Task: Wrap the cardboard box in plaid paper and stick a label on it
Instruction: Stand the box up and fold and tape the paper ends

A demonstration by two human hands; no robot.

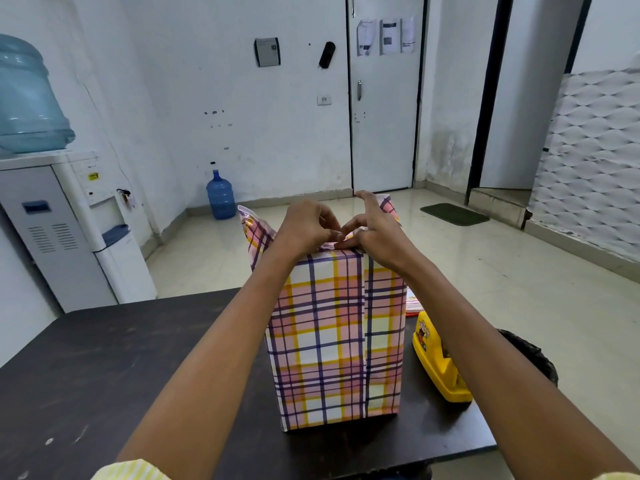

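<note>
box (332, 341) upright on dark table (121, 375), right of centre, yellow plastic item (438, 362) just beside | plaid paper (254, 233): pink/yellow/white, navy lines; covers front face, vertical overlap seam right of middle, end flaps standing up at top | left hand (304, 226): fingers curled, pinching paper at top edge | right hand (377, 233): fingers spread, pressing top fold

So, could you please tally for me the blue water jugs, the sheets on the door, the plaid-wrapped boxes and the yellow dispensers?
Blue water jugs: 2
Sheets on the door: 3
Plaid-wrapped box: 1
Yellow dispenser: 1
Total: 7
</note>
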